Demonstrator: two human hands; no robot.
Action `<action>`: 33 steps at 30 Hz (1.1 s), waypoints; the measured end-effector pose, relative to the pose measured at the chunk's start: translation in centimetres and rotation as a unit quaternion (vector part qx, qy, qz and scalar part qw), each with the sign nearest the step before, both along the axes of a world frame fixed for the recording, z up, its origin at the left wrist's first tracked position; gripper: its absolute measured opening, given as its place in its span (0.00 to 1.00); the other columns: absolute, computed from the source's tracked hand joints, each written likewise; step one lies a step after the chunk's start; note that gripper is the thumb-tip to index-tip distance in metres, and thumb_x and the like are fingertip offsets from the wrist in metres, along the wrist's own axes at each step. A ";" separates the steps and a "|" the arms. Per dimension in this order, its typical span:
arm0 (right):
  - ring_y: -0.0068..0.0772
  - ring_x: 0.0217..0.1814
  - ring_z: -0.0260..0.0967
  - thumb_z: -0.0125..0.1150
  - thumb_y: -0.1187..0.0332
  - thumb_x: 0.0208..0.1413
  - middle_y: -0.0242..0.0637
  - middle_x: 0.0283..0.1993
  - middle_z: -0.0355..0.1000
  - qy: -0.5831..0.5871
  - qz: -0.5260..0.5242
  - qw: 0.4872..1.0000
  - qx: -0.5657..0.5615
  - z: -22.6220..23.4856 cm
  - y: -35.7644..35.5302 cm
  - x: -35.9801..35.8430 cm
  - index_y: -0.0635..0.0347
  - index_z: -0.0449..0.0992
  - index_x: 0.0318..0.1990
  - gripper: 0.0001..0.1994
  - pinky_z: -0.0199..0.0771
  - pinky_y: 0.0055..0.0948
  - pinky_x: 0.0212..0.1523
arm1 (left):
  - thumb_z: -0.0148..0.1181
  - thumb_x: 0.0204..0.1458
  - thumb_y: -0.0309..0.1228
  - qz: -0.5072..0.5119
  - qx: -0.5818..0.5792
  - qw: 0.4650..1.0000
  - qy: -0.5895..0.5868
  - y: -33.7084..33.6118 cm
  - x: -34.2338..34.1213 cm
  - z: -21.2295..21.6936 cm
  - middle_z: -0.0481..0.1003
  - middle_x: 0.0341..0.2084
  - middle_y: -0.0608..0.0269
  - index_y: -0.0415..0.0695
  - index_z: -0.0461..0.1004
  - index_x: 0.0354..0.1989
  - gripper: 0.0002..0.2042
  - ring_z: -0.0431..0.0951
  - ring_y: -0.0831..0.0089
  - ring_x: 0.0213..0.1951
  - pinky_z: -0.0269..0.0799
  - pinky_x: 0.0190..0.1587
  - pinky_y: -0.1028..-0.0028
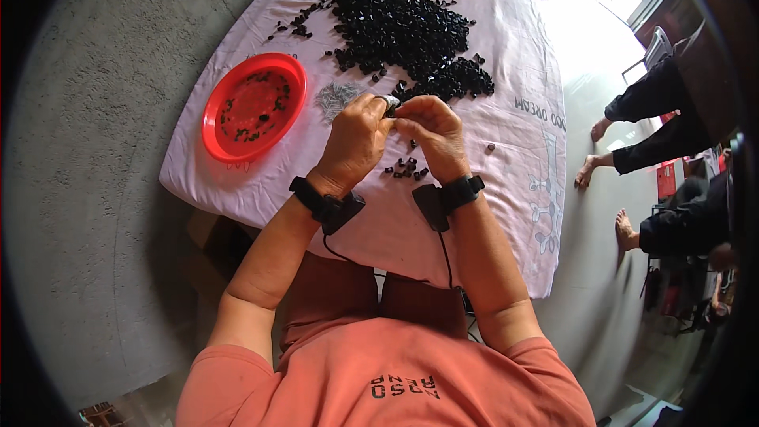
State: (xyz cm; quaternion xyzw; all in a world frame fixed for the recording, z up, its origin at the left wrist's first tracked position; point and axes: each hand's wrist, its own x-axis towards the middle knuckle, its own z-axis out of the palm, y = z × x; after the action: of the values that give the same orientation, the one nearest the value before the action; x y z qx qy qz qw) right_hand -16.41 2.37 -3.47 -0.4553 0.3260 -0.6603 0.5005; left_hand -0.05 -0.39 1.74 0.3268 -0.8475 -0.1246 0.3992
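Pinching together over the cloth (506, 158), the left hand (353, 142) and right hand (431, 136) met fingertip to fingertip, closed on a small part (391, 102) raised for a clear view. Black pieces (407, 24) lay heaped just beyond, within easy reach; a red bowl (253, 105) sat left, holding a few; loose bits (407, 166) lay below the hands.

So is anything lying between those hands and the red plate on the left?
Only a small heap of grey metal bits lies on the cloth between the left hand and the red plate. Both hands pinch a small piece together; the right hand is farther off.
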 end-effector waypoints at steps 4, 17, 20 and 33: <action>0.27 0.44 0.78 0.63 0.82 0.57 0.36 0.42 0.78 -0.017 -0.010 1.000 0.023 0.5 0.2 -0.1 0.64 0.75 0.44 0.09 0.79 0.25 0.47 | 0.62 0.52 0.21 0.015 0.012 1.000 0.025 -0.2 0.8 -0.4 0.75 0.28 0.50 0.36 0.76 0.36 0.05 0.78 0.53 0.30 0.73 0.33 0.62; 0.23 0.36 0.79 0.61 0.74 0.62 0.34 0.38 0.80 0.044 -0.142 0.987 0.063 0.2 0.0 -0.9 0.61 0.77 0.43 0.04 0.76 0.19 0.34 | 0.67 0.51 0.30 0.263 -0.006 0.965 -0.023 -4.8 12.1 -1.8 0.78 0.30 0.48 0.37 0.78 0.33 0.09 0.80 0.54 0.31 0.73 0.35 0.60; 0.22 0.34 0.78 0.60 0.74 0.63 0.34 0.37 0.80 0.043 -0.180 0.981 0.063 0.1 0.0 -1.0 0.61 0.77 0.44 0.05 0.75 0.18 0.33 | 0.67 0.49 0.29 0.307 0.028 0.949 -0.069 -5.2 13.4 -2.4 0.79 0.30 0.50 0.38 0.79 0.39 0.11 0.80 0.57 0.30 0.74 0.35 0.62; 0.20 0.27 0.76 0.61 0.70 0.63 0.33 0.32 0.80 0.098 -0.247 0.963 0.052 1.0 0.0 -5.4 0.60 0.78 0.41 0.04 0.71 0.18 0.27 | 0.59 0.52 0.24 0.139 0.024 0.990 0.011 -2.7 7.4 -1.4 0.77 0.27 0.48 0.38 0.76 0.30 0.02 0.79 0.48 0.33 0.74 0.35 0.58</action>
State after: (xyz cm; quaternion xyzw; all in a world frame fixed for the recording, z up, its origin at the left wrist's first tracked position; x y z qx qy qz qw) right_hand -21.78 2.36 -2.47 -0.3968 0.5095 -0.6975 0.3107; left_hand 7.36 -3.13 0.34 0.4499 -0.7860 -0.0916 0.4139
